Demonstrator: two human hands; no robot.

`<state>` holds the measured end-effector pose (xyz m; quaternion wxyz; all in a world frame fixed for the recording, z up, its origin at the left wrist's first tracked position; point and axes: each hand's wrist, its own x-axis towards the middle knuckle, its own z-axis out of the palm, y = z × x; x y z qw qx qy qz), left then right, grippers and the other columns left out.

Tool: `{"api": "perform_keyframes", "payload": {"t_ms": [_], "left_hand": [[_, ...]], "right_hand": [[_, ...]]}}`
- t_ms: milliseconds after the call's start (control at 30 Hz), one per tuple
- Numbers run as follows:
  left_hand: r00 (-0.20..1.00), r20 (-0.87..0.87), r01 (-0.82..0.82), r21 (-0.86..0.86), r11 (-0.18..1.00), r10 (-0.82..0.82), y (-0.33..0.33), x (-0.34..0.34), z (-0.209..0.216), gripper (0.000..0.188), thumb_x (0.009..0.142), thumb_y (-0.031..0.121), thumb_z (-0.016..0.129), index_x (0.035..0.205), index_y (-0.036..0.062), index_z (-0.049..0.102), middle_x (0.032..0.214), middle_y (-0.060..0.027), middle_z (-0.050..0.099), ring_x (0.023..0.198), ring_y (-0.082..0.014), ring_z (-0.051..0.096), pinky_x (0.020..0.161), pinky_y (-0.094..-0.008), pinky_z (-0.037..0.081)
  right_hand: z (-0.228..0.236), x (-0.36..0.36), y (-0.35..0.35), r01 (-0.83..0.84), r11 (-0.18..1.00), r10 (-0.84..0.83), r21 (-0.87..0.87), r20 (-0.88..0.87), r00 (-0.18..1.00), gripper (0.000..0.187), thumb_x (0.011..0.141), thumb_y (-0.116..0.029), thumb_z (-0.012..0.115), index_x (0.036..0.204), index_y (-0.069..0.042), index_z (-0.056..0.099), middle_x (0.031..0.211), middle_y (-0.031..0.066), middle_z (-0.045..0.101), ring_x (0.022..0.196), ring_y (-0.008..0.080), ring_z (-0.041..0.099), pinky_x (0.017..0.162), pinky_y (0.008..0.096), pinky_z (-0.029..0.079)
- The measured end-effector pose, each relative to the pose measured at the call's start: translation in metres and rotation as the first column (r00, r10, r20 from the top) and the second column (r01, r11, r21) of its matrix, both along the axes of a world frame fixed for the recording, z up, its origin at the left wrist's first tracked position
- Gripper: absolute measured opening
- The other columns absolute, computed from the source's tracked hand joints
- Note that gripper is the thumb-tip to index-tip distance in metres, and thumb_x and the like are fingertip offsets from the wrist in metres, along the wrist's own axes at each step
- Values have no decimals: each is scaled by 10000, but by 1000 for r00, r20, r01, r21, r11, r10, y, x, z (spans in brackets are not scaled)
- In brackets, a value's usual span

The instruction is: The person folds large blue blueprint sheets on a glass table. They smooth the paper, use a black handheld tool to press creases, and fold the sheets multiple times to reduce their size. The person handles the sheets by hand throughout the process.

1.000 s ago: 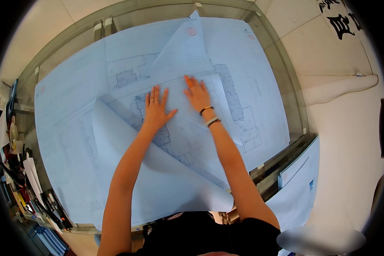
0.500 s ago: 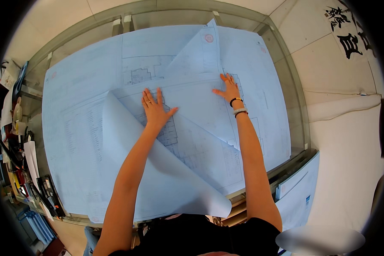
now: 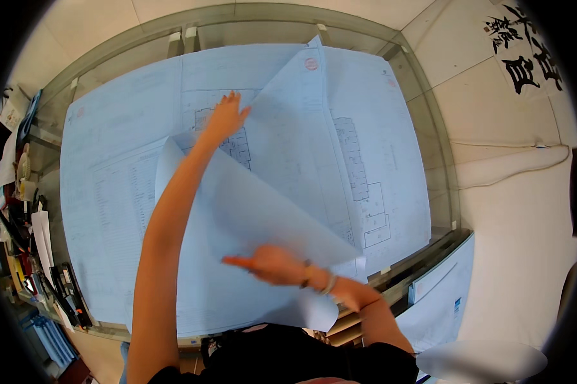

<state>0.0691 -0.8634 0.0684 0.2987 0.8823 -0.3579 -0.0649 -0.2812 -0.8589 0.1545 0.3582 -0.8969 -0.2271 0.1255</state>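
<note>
Large blue-tinted drawing sheets with line plans lie stacked on a glass-topped table. Toward the back, my left hand rests on a sheet with its fingers slightly apart, holding nothing, beside a printed plan. A folded-over sheet slants across the middle, its blank underside up and its near edge curled. My right hand, blurred by motion, is over this blank flap near the front, a finger stretched to the left; its other fingers are partly hidden. Bracelets circle my right wrist. Another corner with a red stamp points toward the back.
The table's glass rim shows around the sheets. Stationery and papers crowd the left side, with a black stapler-like tool near the edge. Blue folders stand lower left. More folded sheets lean at the lower right.
My left hand has moved up and away, toward the back. My right hand has left the far right part of the sheet and swung down and left; the slanting flap now covers more.
</note>
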Motion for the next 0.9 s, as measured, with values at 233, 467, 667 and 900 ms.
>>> {"api": "perform_keyframes", "payload": {"t_ms": [233,467,667,900], "left_hand": [[995,-77,-61,-28,998,59,-34,-25,-37,662,845,238,643,1371,-54,367,1275,-245,528,1163,-418,512,1033,-488,370],[962,-256,-170,-276,946,98,-22,-45,-5,456,807,-13,576,1254,71,537,1109,-140,629,960,-345,595,833,-420,474],[878,298,423,-115,899,-374,12,-65,-28,224,738,-58,553,913,72,603,967,-60,597,965,-283,555,819,-381,455],[659,509,599,89,796,-553,31,-81,-35,262,712,-47,574,933,88,539,1001,-63,503,1000,-264,519,970,-414,399]], "right_hand": [[-115,-60,162,-30,994,-13,109,373,928,684,830,-103,585,1466,-46,341,743,118,555,732,256,556,735,366,470],[-30,-21,104,34,941,89,337,-343,935,633,855,-196,650,1421,-69,397,1147,181,605,985,347,567,979,421,414],[-31,28,-35,713,652,-758,257,239,607,534,904,-206,593,1391,-50,437,1346,200,496,1241,388,449,1067,470,322],[-115,27,-128,908,338,-823,-248,391,413,629,953,-425,472,1499,-177,283,1541,176,229,1421,401,168,1122,604,79]]}}
